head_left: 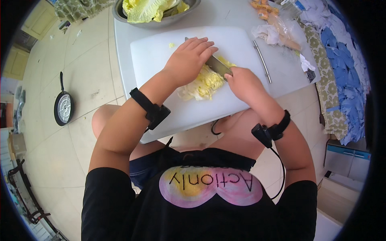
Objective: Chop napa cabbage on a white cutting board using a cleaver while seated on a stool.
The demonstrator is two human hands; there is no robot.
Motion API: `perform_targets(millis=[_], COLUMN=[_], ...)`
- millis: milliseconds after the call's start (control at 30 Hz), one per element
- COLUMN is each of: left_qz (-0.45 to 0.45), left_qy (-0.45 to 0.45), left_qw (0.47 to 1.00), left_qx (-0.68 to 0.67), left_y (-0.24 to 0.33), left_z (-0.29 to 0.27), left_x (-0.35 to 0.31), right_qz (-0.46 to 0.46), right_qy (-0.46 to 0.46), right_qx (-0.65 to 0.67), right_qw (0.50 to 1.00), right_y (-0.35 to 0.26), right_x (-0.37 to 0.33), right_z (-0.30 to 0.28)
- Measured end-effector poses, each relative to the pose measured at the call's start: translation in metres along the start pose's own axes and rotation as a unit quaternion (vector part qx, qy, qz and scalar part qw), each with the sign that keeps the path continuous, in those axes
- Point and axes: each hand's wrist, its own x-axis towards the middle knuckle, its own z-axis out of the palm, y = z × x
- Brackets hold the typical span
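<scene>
My right hand (246, 84) grips a kitchen knife (218, 66) by its handle, which the fingers hide. My left hand (189, 60) lies over the blade toward its tip, fingers stretched out and fairly flat. Under and beside the blade is a heap of finely cut pale-yellow cabbage (203, 85), with a few shreds showing beyond the knife. All of this rests on a white cutting board (161, 116). How far the edge reaches into the cabbage is hidden by my hands.
Past the board's far left edge stands a metal bowl (161, 23) of cabbage leaves (142, 11). A thin metal rod-like tool (262, 62) lies right of the board, near crumpled plastic bags (281, 34) and orange pieces (263, 9). On the tiled floor left is a frying pan (64, 106).
</scene>
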Motion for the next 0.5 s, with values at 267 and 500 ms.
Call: perform_targets(millis=[267, 500], left_qz=[0.001, -0.058], left_qy=[-0.041, 0.013], left_qw=[0.999, 0.998], left_qx=[-0.034, -0.009], left_y=[-0.01, -0.031], left_z=[-0.017, -0.024], left_x=[0.013, 0.021], right_qz=[0.008, -0.046], right_qy=[0.013, -0.046], right_qx=[0.016, -0.032], right_qw=[1.0, 0.997], right_y=[-0.001, -0.045], right_x=[0.003, 0.019], right_z=[-0.018, -0.04])
